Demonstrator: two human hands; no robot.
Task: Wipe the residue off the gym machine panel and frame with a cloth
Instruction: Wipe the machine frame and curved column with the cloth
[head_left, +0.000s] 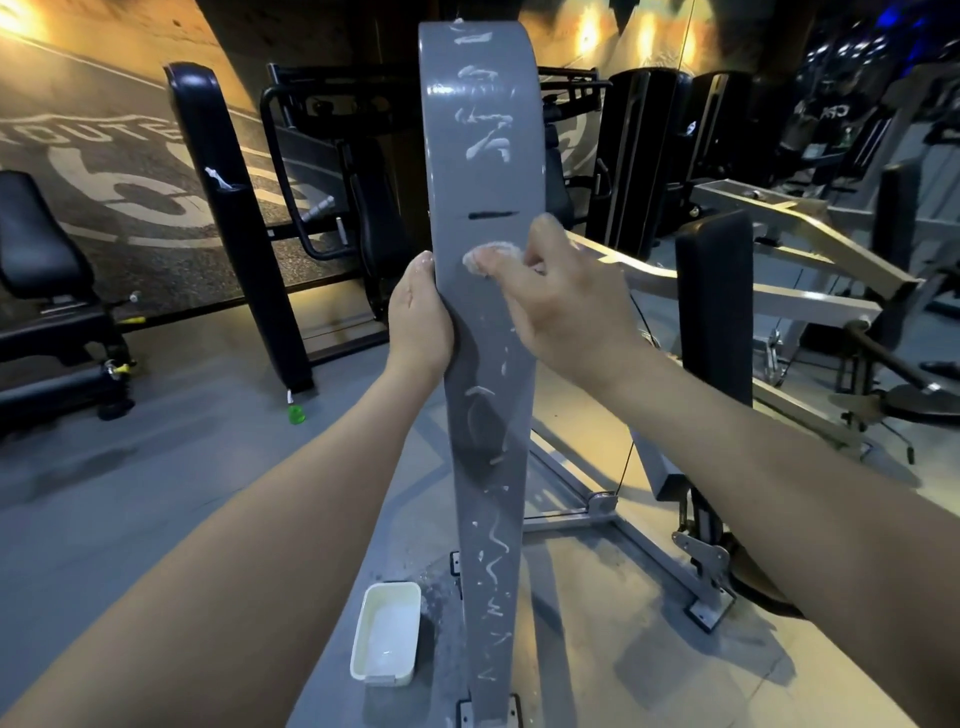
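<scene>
On my feed, a black bench (47, 291) stands at the far left edge of the floor (130, 519), well apart from the work. Nearer the middle, a white tray (387, 631) lies on the floor just beside the foot of the grey panel (483, 182), on its left side.

The left hand (418, 312) grips the panel's left edge about halfway up. Its thumb lies along the edge and its fingers curl round behind, out of sight.

The panel stands upright. Its long axis runs from the floor to a rounded top at the upper edge of the view, and its broad face is turned toward me. White residue (485, 135) streaks it near the top and again along the lower half.

Just right of the left hand, a small white cloth (491, 255) is bunched against the panel face, below a short dark slot. The right hand (556, 296) pinches the cloth between thumb and curled fingers and presses it on the panel.

Farther right, the grey frame (571, 519) spreads across the floor.
</scene>
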